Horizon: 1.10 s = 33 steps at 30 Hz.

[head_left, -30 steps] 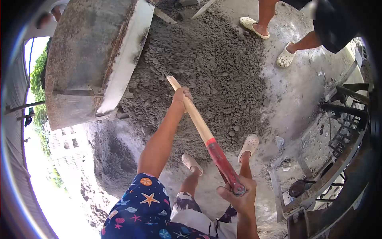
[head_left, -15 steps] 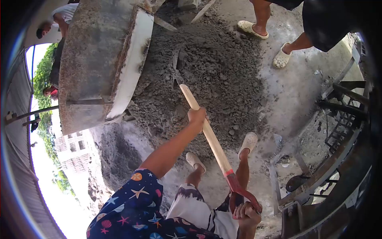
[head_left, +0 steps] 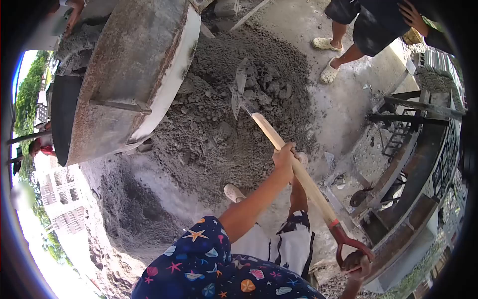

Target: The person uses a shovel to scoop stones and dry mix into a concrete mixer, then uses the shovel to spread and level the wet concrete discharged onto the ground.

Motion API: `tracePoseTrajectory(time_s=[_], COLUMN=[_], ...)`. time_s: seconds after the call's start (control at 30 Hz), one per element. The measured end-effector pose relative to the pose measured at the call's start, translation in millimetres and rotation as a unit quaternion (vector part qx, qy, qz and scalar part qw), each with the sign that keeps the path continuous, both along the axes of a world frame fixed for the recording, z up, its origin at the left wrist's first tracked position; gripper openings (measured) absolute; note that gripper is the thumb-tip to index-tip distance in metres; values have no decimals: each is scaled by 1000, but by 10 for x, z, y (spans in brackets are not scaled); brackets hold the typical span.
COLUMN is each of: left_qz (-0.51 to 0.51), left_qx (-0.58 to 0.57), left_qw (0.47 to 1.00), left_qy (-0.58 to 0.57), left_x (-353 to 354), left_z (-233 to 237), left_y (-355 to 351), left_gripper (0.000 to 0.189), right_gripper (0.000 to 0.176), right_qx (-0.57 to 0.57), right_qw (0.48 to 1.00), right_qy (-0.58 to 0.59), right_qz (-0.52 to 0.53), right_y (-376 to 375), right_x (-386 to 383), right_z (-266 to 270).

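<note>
A shovel with a pale wooden shaft slants across my view, from upper left to lower right. My left hand is closed around the middle of the shaft. At the lower right my right hand grips the red D-shaped handle. The metal blade lies in a pile of damp grey mix and is partly covered by it. Dark clumps sit beside the blade.
A large rusty metal drum with a pale rim stands left of the pile. Another person in light clogs stands at the upper right. Metal framework runs along the right. A person's arm shows at the top left.
My view has shifted. Both hands and the shovel's handle have moved to the right, the right hand farthest. The blade has shifted slightly right within the pile. The other person shows more fully.
</note>
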State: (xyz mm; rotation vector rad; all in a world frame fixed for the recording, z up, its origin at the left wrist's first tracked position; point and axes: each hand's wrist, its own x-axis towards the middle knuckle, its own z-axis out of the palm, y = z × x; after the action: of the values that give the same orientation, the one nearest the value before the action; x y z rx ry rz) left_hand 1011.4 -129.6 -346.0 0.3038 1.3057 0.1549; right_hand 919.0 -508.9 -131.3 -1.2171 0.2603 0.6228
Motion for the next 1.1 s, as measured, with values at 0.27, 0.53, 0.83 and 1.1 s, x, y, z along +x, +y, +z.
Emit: tracePoseTrajectory(time_s=[0.27,0.53,0.83,1.1], left_qz=[148,119,-37,32], left_qx=[-355,-162,-138,-35], left_qw=[896,946,955,985], left_qy=[-220,-256,-258,-168], left_x=[-1698,-1748,-2245,-859], left_z=[2447,796,-2155,-2089], left_y=[-400,2071,3924,2661], left_gripper=[23,30,25,27], right_gripper=[26,22,26,19], right_qx=[-616,-554,-38,-65], right_qw=[596,554,795,887], right_qy=[-505,-603,-182,-84], right_qz=[108,150,577,449], right_y=[1146,3308,4403,2656], right_x=[-487,-264,-2380,-3], right_z=[3047,2015,-1456,-1563])
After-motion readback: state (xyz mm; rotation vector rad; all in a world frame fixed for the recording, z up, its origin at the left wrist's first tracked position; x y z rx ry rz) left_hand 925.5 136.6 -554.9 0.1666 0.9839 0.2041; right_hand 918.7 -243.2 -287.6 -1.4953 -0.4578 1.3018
